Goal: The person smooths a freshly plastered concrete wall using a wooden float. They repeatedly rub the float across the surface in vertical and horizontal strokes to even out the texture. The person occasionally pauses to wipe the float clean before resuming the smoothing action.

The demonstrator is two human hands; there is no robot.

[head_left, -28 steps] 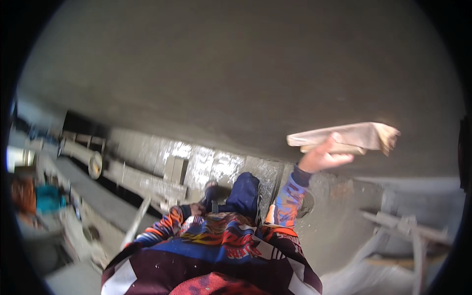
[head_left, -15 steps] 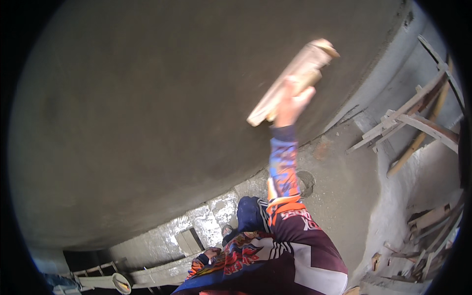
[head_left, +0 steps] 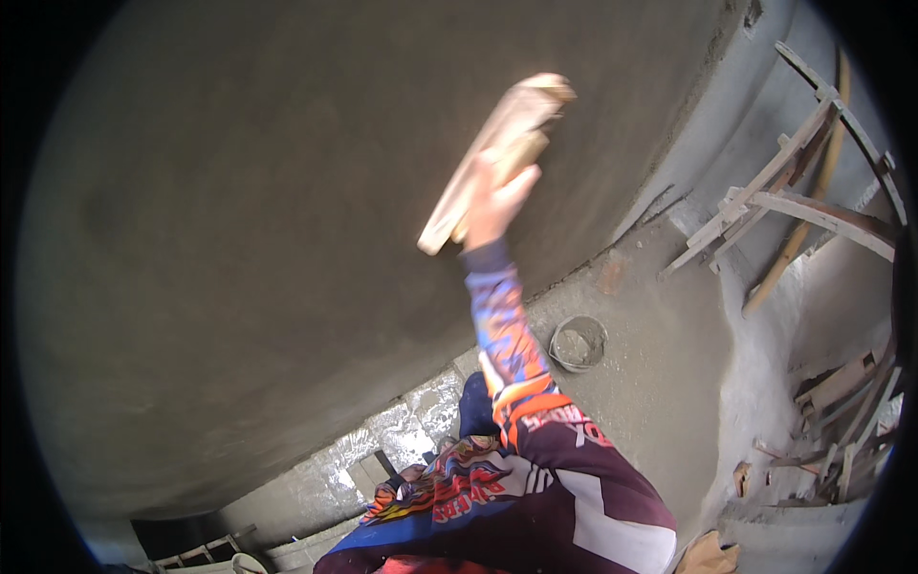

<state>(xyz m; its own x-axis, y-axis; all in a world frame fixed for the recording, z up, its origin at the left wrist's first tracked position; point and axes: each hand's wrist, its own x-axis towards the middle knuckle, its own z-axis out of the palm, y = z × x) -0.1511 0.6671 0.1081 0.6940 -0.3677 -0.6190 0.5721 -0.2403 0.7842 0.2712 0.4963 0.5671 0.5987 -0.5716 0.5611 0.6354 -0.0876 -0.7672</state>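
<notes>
My right hand (head_left: 498,204) is wrapped round the handle of a wooden float (head_left: 493,140), its long board slightly blurred and slanting up to the right. The float lies against, or very close to, the grey plastered wall (head_left: 249,220); which of the two I cannot tell. That arm, in a patterned sleeve, stretches up and away from my body. Low down by my waist, my left hand (head_left: 412,473) is small and partly covered by its sleeve, so its fingers do not show clearly.
A bucket (head_left: 578,344) with grey mix inside stands on the wet floor (head_left: 660,335) right of my arm. Wooden trestles and poles (head_left: 813,206) lean at the right. Scrap timber (head_left: 841,430) lies lower right, and a paper bag (head_left: 708,555) sits near the bottom edge.
My right hand and the float have moved left across the wall. The bucket, mostly behind my arm before, now shows whole. My view has shifted slightly.
</notes>
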